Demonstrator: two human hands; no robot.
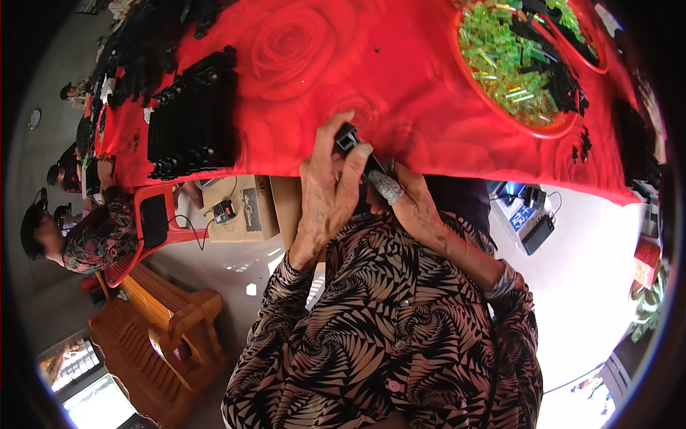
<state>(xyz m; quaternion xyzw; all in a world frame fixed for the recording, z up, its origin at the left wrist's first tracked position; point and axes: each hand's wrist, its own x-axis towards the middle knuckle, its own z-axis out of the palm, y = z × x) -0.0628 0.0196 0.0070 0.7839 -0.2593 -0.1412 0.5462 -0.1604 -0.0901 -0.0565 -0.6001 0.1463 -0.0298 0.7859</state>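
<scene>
Black piece: in both my hands (330, 175) at centre, over the near edge of the red-covered surface (307, 89), its upper end (348, 136) tilted toward 11 o'clock
Left grip: pinching that upper end between thumb and fingers, probably to steady it
Right grip (414, 196): closed on the lower end, some fingers hidden, likely bracing it
Black stack (187, 129): 9 to 10 o'clock, lined up in a row, perhaps to save room
Red basin (550, 132): 2 o'clock, its rim seemingly there to contain loose green-yellow bits (493, 53)
Writing: print on the cardboard box (264, 222) at 8 o'clock and the blue-and-white package (522, 214) at 4 o'clock
</scene>
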